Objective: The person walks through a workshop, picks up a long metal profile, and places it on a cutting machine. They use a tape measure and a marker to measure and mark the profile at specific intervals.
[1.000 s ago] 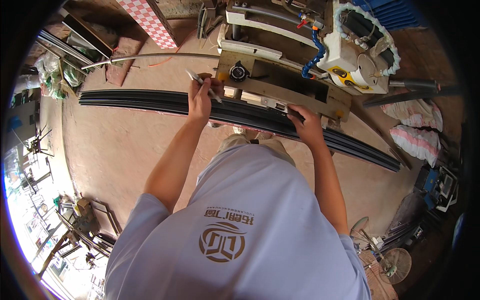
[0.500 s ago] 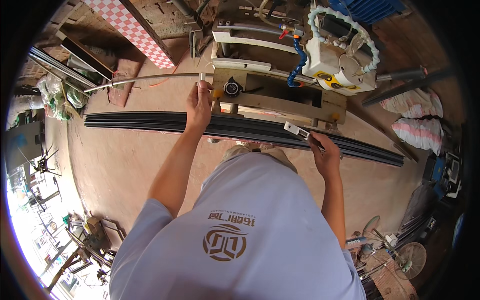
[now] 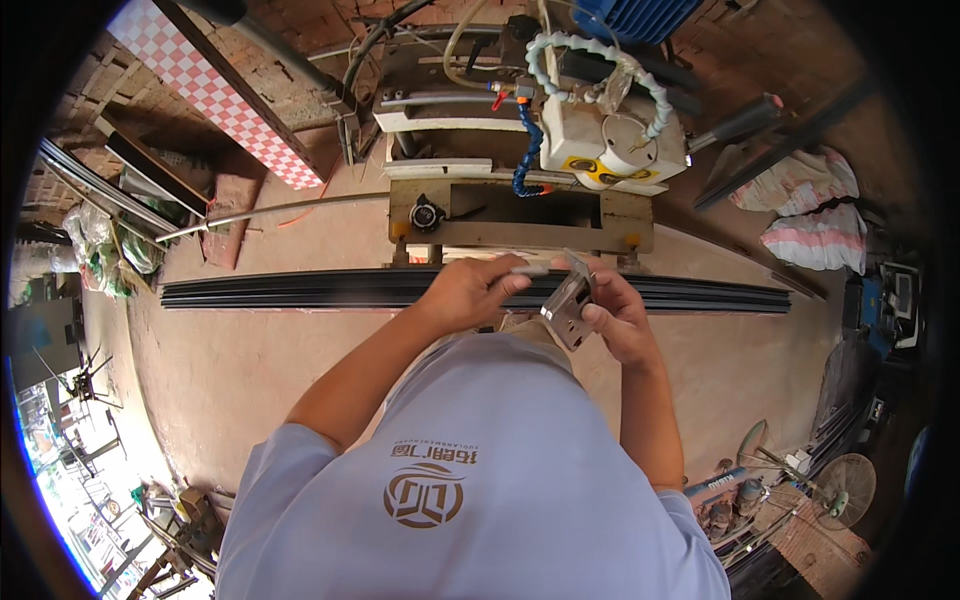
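My left hand (image 3: 465, 292) pinches a short, light-grey bar-like piece (image 3: 531, 270) between thumb and fingers. Its exact kind is too small to tell. Close by on the right, my right hand (image 3: 622, 318) grips a flat silver metal piece with holes (image 3: 566, 312), tilted, its far end rising near the tip of the grey piece. Whether the two pieces touch I cannot tell. Below and behind both hands lies a long bundle of black profiles (image 3: 320, 290), running left to right in front of the machine (image 3: 520, 220).
The machine carries a white head (image 3: 590, 140), a blue hose (image 3: 524, 150) and a round black knob (image 3: 426, 213). A red-and-white checked post (image 3: 230, 100) stands at far left. Woven sacks (image 3: 818, 235) lie at right, and a fan (image 3: 843, 490) at lower right.
My hands have come together from wide apart: the left moved right and nearer with the grey piece, the right slightly left. The metal piece has turned to a steeper tilt. The view has shifted.
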Motion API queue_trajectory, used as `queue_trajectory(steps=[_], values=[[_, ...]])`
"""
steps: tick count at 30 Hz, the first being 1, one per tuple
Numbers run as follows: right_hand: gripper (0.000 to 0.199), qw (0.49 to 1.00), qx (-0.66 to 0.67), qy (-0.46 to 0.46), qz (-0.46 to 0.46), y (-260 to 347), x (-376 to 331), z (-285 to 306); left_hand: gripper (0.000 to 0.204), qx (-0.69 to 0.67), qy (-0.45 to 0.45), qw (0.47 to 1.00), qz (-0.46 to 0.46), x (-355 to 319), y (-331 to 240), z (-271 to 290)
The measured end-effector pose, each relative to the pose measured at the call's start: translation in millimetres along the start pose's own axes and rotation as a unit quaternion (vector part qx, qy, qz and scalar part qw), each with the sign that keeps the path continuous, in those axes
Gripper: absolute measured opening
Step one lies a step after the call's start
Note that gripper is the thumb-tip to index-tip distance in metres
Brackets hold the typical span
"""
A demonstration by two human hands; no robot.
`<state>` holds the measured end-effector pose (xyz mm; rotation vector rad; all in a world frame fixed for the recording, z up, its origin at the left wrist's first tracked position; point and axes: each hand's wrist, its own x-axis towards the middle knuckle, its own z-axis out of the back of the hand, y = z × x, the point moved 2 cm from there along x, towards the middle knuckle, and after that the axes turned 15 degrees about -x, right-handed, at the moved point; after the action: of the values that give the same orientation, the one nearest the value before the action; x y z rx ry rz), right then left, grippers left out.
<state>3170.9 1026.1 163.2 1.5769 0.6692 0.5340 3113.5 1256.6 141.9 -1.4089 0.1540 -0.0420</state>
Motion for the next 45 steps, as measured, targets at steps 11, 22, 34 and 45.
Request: queue_trajectory(steps=[11,22,34,45], values=[[0.043,0.998,0.051,-0.007,0.030,-9,8,0,0.027,0.013,0.080,0.992,-0.098,4,-36,-3],[0.037,0.992,0.102,0.039,0.068,31,13,-11,0.049,-0.613,-0.105,0.782,-0.034,12,-34,28],[0.034,0.981,0.150,0.022,0.124,41,21,-40,0.020,-0.798,-0.131,0.575,-0.124,4,-88,49],[0.031,0.981,0.144,0.016,0.128,40,15,-38,0.020,-0.807,-0.139,0.561,-0.122,-4,-88,46]])
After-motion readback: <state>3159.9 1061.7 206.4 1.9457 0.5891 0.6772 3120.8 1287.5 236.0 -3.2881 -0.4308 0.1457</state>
